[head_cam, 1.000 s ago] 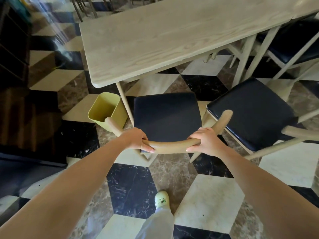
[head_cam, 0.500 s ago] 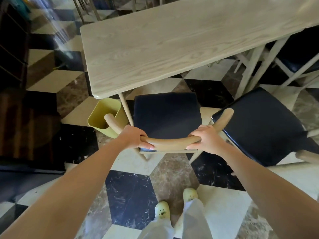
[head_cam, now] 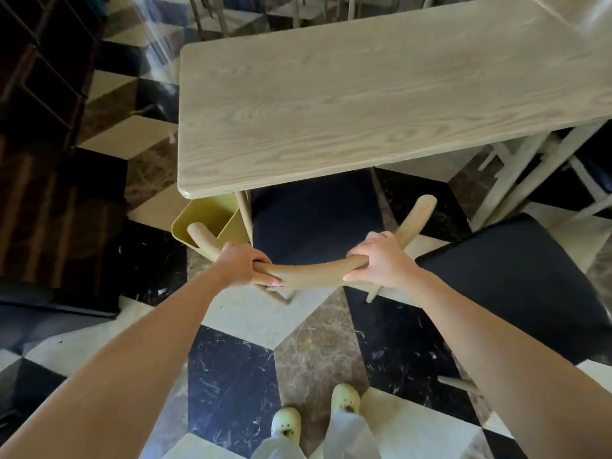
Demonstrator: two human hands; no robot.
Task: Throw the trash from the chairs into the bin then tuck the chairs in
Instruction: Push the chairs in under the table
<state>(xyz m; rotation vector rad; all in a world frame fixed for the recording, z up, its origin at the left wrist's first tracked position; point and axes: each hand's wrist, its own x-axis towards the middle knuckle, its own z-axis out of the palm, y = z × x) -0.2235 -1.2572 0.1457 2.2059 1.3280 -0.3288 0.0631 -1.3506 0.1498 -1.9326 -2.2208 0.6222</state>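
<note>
While the left hand (head_cam: 243, 265) and right hand (head_cam: 381, 263) grip its backrest (head_cam: 314, 276), the chair (head_cam: 314, 223) has slid farther under the worktop (head_cam: 364, 94); it looks nearly tucked, with the next chair (head_cam: 516, 293) still out.

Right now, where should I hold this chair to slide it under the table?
Take its curved wooden top rail from behind, one hand each side of its middle, as the left hand and right hand grip it now. The rail is rounded and nearest you, and the dark seat points under the table.
</note>
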